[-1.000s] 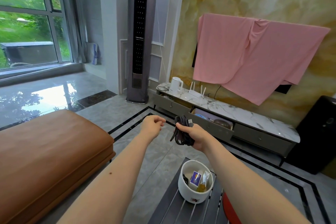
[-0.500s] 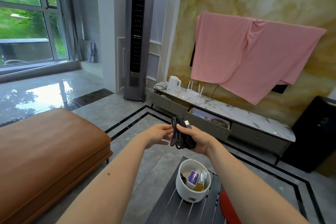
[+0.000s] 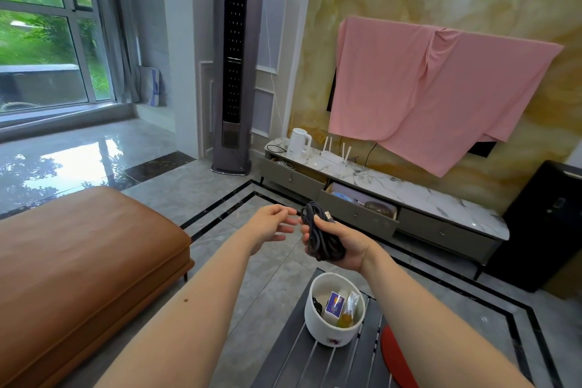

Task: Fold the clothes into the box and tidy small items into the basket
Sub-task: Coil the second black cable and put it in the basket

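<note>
My right hand grips a coiled dark cable, its USB plug sticking up out of the bundle. My left hand hovers just left of the coil with relaxed, spread fingers, not touching it. Both hands are above and a little beyond the white round basket, which stands on a dark slatted table. Inside the basket are a small blue-and-white box, a clear packet and a dark item.
A brown leather ottoman fills the left. A red object lies on the table right of the basket. A pink cloth hangs on the far wall over a marble-topped cabinet with an open drawer. A tall air conditioner stands at the back.
My left hand went from a fist apart from the cable, to touching the coil, and now has drawn slightly back with fingers spread. The right hand keeps its grip on the coil.
</note>
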A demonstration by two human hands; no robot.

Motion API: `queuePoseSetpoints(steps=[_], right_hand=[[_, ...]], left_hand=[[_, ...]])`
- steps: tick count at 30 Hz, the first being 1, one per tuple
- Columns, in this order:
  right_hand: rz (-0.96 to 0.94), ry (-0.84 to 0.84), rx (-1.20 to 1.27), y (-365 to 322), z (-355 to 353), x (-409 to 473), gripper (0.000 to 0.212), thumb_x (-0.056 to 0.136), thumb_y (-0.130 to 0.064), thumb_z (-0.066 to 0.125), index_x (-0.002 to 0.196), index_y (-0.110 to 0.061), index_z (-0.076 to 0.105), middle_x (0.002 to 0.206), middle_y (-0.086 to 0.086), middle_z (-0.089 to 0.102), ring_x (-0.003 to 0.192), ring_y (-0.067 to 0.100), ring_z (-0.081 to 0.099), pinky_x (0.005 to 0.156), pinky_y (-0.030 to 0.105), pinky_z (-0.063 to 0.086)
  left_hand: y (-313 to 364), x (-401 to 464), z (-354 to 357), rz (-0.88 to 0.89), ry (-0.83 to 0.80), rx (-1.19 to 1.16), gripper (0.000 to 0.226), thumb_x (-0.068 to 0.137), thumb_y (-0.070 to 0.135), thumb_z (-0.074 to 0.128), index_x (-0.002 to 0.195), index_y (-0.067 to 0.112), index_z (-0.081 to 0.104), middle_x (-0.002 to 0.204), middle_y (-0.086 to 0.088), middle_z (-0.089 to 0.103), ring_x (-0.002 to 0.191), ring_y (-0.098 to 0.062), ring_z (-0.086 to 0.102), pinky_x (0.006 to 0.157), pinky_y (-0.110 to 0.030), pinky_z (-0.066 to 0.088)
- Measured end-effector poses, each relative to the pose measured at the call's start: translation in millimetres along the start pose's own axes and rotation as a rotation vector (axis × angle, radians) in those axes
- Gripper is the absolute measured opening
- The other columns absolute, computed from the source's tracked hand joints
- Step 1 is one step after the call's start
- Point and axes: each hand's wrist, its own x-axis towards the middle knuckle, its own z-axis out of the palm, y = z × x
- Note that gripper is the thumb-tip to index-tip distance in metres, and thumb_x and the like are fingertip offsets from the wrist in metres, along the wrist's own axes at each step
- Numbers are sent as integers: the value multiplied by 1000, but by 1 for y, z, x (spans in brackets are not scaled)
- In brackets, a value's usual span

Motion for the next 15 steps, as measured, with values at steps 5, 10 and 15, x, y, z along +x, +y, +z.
queuePoseSetpoints(steps=[5,10,15], right_hand=[[17,-61,55,0,1,0,21,88,-18,54,107,-9,61,79,5,63,71,15,63,68,25,52],[27,-49,109,-1,0,1,21,90,-18,50,100,-8,66,77,5,63,70,15,63,68,25,52],[17,-40,131,-3,-2,1,20,86,-17,57,95,-6,71,80,6,65,71,16,64,68,25,53]], left_hand=[[4,-2,3,36,-117,38,30,102,25,38,125,20,57,114,-1,64,109,-17,60,94,-35,50],[8,-2,7,52,-233,75,28,98,20,48,122,14,60,115,-2,66,108,-15,61,97,-36,50],[7,-1,4,60,-254,112,25,97,18,49,117,9,61,112,-4,67,104,-14,64,92,-31,52]])
